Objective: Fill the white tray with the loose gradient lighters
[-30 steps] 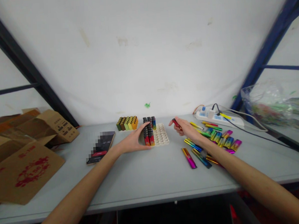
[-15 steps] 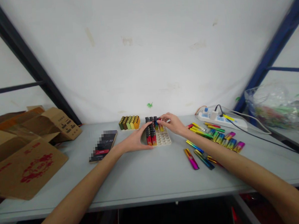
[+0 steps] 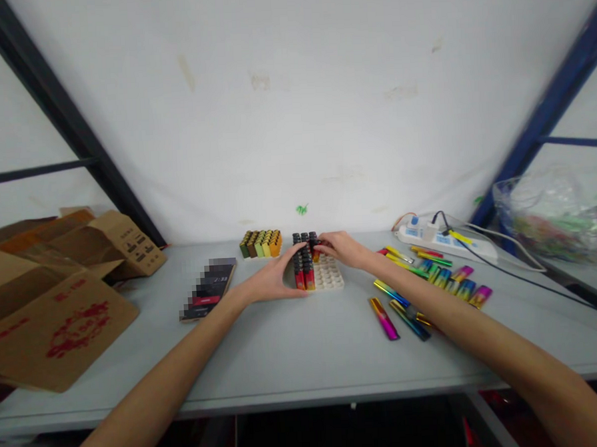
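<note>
A white tray with round holes (image 3: 330,280) stands near the back middle of the table, its left part filled with upright lighters (image 3: 304,276), black on top and red lower down. My left hand (image 3: 274,279) is wrapped around the tray's left side, thumb at the front corner and fingers along the lighters. At the tray's rear, my right hand (image 3: 344,248) pinches the top of a lighter (image 3: 317,255) beside the filled rows. The fingers partly hide that lighter, so how deep it sits in its hole cannot be seen.
Loose shiny coloured tubes (image 3: 384,319) lie on the right, partly under my right forearm. Behind them are a power strip (image 3: 444,242) with cables and a clear plastic bag (image 3: 548,217). Left are a block of lighters (image 3: 260,244), a phone (image 3: 209,288) and cardboard boxes (image 3: 78,322).
My right hand has shifted slightly at the tray's rear, and its fingers now cover more of the lighters there. My left hand keeps its place around the tray. The view has moved a little.
</note>
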`<state>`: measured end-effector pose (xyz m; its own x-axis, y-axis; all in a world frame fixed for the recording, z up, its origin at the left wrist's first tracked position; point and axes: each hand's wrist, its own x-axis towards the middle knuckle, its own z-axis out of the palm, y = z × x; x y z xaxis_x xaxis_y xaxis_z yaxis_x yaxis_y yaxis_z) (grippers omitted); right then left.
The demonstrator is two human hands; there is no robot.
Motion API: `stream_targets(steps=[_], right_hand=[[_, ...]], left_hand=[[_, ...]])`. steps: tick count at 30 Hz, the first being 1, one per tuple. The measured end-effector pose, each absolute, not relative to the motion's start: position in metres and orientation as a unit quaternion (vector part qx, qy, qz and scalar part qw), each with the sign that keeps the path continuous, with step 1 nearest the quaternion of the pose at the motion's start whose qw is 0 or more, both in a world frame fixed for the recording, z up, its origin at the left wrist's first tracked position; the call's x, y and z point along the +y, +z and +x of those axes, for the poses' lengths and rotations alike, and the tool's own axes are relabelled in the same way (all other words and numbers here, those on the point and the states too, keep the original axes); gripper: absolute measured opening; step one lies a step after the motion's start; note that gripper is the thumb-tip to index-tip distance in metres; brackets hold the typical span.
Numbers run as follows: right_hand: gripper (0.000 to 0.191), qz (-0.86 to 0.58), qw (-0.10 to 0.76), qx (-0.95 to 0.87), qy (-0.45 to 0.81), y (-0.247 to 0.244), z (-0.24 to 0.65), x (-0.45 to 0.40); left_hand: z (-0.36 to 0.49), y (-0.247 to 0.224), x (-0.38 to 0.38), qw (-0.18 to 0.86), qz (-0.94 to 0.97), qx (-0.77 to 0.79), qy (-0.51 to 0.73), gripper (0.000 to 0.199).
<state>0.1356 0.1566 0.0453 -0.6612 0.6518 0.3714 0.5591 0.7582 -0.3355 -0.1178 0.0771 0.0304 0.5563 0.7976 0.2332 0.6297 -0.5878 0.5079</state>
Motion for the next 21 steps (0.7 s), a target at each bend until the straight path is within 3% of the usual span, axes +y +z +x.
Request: stream_targets(steps=[5,12,17,21], right_hand=[[0.014,-0.338,0.183,-0.921,0.064,0.056,0.131,0.158],[0.030,-0.386,0.154,-0.910,-0.001,0.050,0.133,0.150],[0.023,-0.389,0.171,-0.905,0.003,0.057,0.179,0.147],[0.026,-0.432,0.101,-0.896,-0.001,0.056,0.230,0.149]], left_hand=[[-0.118,0.030,0.077,0.187,0.860,0.421,0.220,0.115],[-0.118,0.031,0.077,0.176,0.864,0.418,0.219,0.113],[-0.118,0.031,0.077,0.179,0.867,0.414,0.213,0.113],[-0.118,0.031,0.079,0.182,0.867,0.414,0.211,0.115]])
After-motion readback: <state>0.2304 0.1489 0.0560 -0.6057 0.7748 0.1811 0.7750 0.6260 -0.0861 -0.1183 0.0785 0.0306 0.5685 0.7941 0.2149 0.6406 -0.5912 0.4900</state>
